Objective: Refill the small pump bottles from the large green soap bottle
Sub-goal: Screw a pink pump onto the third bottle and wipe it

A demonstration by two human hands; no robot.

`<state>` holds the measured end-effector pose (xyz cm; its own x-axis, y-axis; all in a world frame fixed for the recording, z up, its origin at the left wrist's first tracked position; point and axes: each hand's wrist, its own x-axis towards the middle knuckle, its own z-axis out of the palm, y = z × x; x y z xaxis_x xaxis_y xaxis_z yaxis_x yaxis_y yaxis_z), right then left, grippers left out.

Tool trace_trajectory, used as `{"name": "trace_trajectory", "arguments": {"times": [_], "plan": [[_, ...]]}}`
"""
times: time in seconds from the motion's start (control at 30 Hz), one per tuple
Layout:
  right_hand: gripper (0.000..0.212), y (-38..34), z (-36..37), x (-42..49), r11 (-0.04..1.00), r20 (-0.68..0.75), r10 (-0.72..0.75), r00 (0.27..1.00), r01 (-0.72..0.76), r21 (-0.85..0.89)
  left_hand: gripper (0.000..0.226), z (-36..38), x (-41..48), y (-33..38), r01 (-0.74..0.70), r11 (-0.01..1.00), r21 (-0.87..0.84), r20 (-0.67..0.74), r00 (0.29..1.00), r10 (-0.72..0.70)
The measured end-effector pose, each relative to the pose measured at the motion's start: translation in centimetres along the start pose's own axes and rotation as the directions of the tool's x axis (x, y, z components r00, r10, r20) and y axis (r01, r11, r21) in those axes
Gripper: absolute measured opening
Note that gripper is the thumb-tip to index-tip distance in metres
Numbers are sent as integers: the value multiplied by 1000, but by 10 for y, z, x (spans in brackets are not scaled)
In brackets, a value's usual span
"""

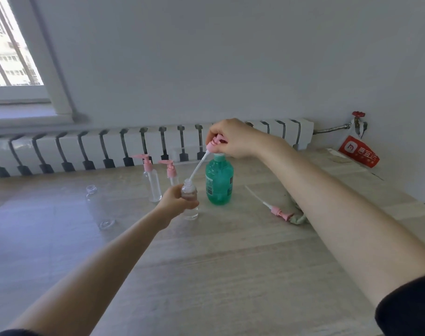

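Note:
My left hand (176,198) grips a small clear bottle (189,202) that stands upright on the wooden floor. My right hand (230,138) pinches a pink pump head (213,141) above it; the pump's white tube (198,167) slants down with its tip at the bottle's open neck. The large green soap bottle (219,180) stands just right of the small one, its mouth open. Two more small bottles with pink pumps (151,179) (170,172) stand behind. An open clear bottle (96,204) stands at the left without a pump. A loose pink pump (278,212) lies at the right.
A greenish cloth (299,218) lies under my right forearm beside the loose pump. A white radiator (134,149) runs along the wall behind the bottles. A red bag (358,151) hangs below a valve at the far right. A window (10,49) is at the upper left.

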<state>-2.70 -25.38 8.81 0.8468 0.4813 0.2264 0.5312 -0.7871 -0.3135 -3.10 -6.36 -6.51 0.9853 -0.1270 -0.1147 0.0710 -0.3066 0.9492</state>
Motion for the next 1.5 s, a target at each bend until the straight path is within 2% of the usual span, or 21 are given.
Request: {"name": "trace_trajectory", "arguments": {"times": [0.27,0.5,0.73,0.93,1.07,1.17,1.23,1.33,1.4,1.47,1.5], "plan": [[15,-31,23,24,990,162,-76,984,94,-107,41,10,-3,2,-3,1000,-15,9,1000,3],[18,-28,39,27,974,330,9,944,66,-215,46,22,-2,3,-1,1000,7,77,997,0],[20,-17,50,21,972,359,38,933,49,-230,45,28,-1,5,-10,1000,10,88,996,9],[23,-15,60,15,973,304,96,948,-24,-230,39,30,-1,5,-17,1000,12,83,996,16],[18,-21,62,19,942,295,149,944,-44,-334,46,31,-1,6,-16,1000,21,88,996,14],[24,-28,67,21,913,242,205,949,-96,-395,53,32,-1,6,-13,1000,18,82,997,11],[25,-29,64,21,930,269,249,930,-151,-336,54,31,-1,6,-11,1000,11,89,996,10],[42,-13,47,14,940,455,304,837,-342,2,50,30,-1,6,-36,999,16,109,993,34],[52,5,37,3,913,540,269,797,-390,120,48,30,-1,7,-32,999,26,112,993,29],[56,22,40,-5,920,537,239,809,-366,141,48,29,0,7,-25,999,40,121,992,20],[54,28,46,-7,923,502,213,838,-341,179,47,28,1,7,-21,999,45,127,992,15]]}}
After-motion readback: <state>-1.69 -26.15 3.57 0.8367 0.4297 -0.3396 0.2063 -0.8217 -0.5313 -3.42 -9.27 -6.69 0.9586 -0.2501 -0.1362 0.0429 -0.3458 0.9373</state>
